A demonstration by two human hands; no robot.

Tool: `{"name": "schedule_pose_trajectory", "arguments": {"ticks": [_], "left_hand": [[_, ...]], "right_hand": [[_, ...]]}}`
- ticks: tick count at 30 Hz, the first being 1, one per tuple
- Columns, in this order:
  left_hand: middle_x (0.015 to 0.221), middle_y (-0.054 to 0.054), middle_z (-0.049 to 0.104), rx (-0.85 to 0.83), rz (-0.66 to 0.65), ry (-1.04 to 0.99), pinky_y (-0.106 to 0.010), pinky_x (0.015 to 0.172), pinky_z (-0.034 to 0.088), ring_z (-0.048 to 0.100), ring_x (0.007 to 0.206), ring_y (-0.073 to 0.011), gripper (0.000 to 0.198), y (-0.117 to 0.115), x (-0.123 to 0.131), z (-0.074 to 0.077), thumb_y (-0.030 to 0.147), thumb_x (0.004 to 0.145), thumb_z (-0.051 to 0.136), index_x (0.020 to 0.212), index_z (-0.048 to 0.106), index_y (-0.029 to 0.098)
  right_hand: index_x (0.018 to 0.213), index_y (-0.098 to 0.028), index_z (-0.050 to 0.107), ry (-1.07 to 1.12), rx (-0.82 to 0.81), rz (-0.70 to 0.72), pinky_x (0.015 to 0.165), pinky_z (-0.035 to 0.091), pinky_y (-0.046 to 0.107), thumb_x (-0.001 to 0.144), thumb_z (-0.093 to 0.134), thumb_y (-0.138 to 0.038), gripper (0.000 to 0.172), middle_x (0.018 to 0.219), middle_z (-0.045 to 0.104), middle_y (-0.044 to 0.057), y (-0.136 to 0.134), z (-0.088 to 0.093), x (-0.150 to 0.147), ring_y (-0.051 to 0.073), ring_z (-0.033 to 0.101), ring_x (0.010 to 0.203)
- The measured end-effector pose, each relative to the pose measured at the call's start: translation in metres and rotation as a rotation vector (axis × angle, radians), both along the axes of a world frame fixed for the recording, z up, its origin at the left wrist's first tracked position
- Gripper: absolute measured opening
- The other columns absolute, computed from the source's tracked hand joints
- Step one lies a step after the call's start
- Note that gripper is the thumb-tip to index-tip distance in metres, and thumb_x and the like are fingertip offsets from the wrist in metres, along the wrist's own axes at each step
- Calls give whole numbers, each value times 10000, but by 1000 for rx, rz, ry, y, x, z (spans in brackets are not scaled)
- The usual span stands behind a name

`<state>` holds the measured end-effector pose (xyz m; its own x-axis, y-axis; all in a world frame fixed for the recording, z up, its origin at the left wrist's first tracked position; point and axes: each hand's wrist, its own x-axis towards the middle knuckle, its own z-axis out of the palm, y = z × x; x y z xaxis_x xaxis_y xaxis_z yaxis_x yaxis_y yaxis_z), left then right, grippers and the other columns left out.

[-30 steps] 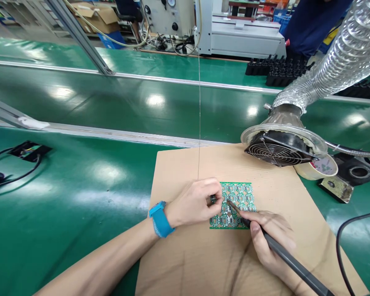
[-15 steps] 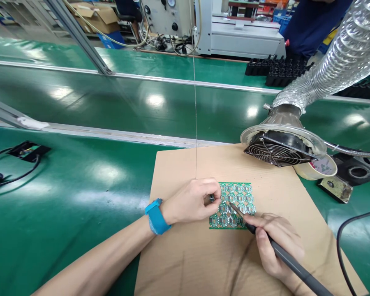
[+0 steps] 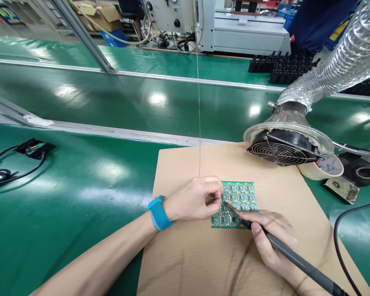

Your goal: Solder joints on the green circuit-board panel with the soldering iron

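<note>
The right hand (image 3: 273,242) holds a soldering iron (image 3: 283,251) on the green board (image 3: 242,197) (left hand (image 3: 194,199) apparently feeding wire (image 3: 199,123)).

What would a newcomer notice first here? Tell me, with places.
Mid-frame, a green board lies on a cardboard sheet. The right hand holds an iron with its tip at the board, and the left hand pinches a thin wire at the board's left edge. To the right, a grilled fan on a silvery hose leans over the sheet's far corner.

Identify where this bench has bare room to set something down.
Bare: green mat left of the cardboard sheet, and cardboard below the circuit panel. Crowded: around the fan, tape roll, left hand with solder wire, right hand with soldering iron.
</note>
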<state>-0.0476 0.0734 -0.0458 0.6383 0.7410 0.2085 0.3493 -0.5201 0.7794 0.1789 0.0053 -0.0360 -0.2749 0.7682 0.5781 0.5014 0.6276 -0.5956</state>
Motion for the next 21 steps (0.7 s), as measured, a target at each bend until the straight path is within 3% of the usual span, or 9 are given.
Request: {"name": "schedule_pose_trajectory", "arguments": {"ticks": [21], "left_hand": [[867,-24,656,33,-7,-2,-223,656,457,587,733,-97,103,-1,1,-2,62,766,593,733,554,151]], "right_hand": [[956,-250,729,31,-50,-55,715,569,212,905,515,-146,243,839,771,-53,-3,-4,3,96,734,743]]}}
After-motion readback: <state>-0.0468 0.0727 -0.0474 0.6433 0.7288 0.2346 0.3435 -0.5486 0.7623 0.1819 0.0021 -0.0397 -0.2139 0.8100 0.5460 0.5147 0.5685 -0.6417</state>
